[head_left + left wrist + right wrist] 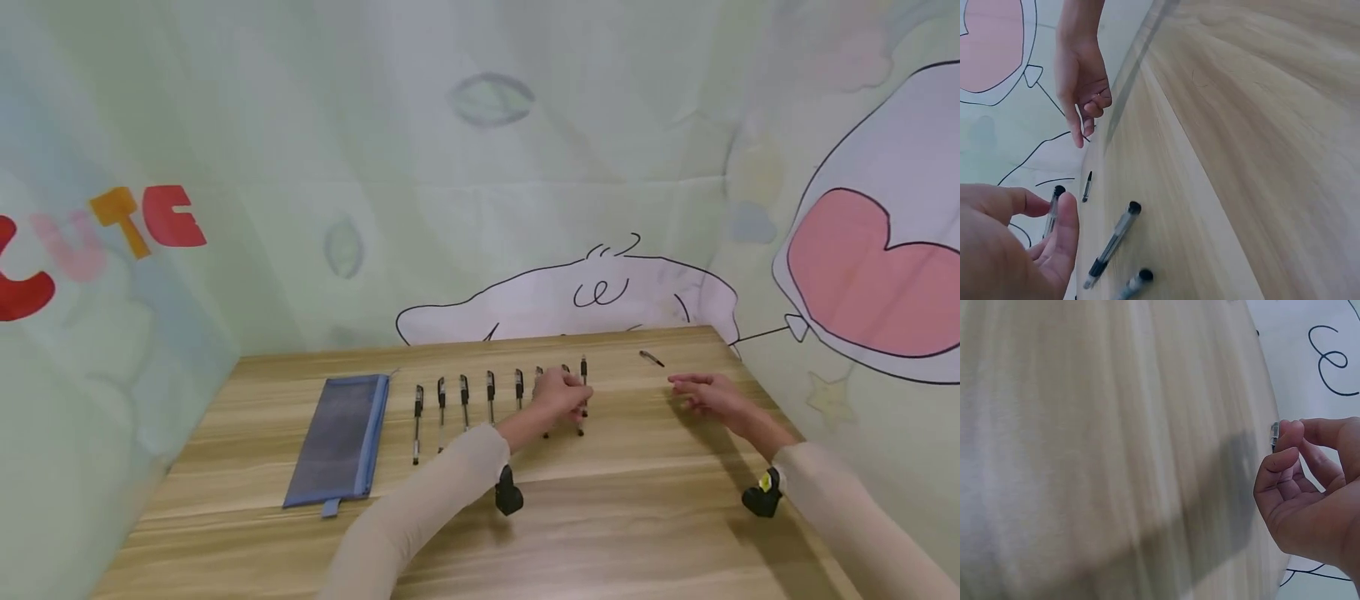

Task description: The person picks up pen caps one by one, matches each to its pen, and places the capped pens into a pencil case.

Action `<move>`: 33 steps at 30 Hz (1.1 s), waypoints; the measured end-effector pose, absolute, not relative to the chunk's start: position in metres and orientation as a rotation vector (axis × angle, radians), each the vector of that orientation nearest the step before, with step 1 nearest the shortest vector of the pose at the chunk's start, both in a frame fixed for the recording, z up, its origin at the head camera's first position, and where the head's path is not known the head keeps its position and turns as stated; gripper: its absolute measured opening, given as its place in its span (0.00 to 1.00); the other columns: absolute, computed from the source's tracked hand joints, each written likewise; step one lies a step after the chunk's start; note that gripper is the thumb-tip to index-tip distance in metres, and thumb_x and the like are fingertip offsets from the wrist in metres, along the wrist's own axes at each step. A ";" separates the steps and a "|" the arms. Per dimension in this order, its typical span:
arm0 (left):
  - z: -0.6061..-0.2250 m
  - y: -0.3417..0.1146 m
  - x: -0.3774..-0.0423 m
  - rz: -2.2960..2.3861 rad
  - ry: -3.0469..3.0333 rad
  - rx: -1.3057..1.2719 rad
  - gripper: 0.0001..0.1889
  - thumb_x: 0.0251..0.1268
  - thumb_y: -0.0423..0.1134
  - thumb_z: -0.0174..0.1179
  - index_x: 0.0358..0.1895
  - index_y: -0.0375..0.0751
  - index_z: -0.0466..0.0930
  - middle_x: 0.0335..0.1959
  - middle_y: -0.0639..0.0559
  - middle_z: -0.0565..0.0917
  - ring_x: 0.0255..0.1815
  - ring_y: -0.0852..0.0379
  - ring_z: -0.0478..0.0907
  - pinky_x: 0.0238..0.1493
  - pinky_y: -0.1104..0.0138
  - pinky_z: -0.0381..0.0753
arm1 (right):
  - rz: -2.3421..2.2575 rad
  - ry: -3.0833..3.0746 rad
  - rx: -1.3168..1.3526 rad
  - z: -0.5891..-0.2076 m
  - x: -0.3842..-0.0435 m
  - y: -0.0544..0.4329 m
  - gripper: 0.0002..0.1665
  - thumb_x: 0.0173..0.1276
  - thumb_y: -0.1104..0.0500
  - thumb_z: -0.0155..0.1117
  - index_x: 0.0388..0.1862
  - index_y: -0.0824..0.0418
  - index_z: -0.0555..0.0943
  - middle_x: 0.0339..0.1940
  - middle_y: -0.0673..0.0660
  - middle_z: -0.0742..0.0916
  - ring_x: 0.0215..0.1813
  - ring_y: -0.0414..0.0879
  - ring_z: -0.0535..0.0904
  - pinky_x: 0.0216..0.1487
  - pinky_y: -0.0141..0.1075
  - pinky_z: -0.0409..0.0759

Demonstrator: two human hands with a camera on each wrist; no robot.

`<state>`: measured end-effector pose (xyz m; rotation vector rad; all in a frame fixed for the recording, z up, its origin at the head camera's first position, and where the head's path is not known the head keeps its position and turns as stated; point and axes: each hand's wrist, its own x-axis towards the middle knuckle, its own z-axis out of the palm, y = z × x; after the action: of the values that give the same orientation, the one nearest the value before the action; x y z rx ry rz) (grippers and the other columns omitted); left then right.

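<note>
My left hand [557,395] pinches a black-capped clear pen [584,371] between thumb and fingers at the right end of a row. In the left wrist view that pen [1052,212] stands tilted between thumb and fingertips, with other pens lying beside the hand. My right hand [712,397] hovers over the table's right side, fingers loosely bent and holding nothing. Just beyond its fingertips lies a lone pen [651,358], set at a slant. The right wrist view shows a pen's end [1275,434] beside the fingertips.
Several similar pens, among them the leftmost pen [417,425], lie side by side on the wooden table [600,517]. A blue zippered mesh pouch [333,442] lies left of them. A printed curtain [300,167] hangs behind the table's far edge.
</note>
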<state>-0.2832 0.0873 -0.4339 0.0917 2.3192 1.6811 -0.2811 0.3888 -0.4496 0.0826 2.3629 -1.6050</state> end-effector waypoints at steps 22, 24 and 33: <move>-0.429 -0.015 -0.251 1.883 2.034 -0.083 0.16 0.68 0.30 0.62 0.57 0.30 0.76 0.47 0.38 0.87 0.24 0.60 0.82 0.33 0.68 0.89 | -1.372 2.628 0.045 -0.436 -0.324 0.390 0.35 0.83 0.49 0.50 0.73 0.76 0.66 0.72 0.75 0.74 0.71 0.71 0.70 0.68 0.53 0.78; -0.431 -0.018 -0.250 1.879 2.033 -0.066 0.16 0.69 0.30 0.63 0.57 0.30 0.76 0.46 0.40 0.87 0.25 0.60 0.82 0.35 0.67 0.90 | -1.359 2.646 0.059 -0.439 -0.329 0.388 0.36 0.83 0.47 0.48 0.74 0.76 0.64 0.76 0.77 0.67 0.76 0.72 0.64 0.75 0.61 0.68; -0.434 -0.019 -0.242 1.886 2.020 -0.065 0.17 0.67 0.30 0.64 0.57 0.30 0.76 0.44 0.39 0.88 0.24 0.60 0.82 0.35 0.66 0.90 | -1.229 3.066 0.208 -0.470 -0.345 0.366 0.26 0.80 0.54 0.53 0.57 0.77 0.80 0.55 0.77 0.84 0.58 0.70 0.79 0.58 0.56 0.78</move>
<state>-0.2421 -0.0191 -0.4344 -0.0650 2.0203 1.8858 -0.3449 0.3663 -0.4697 0.2079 3.0663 -1.2288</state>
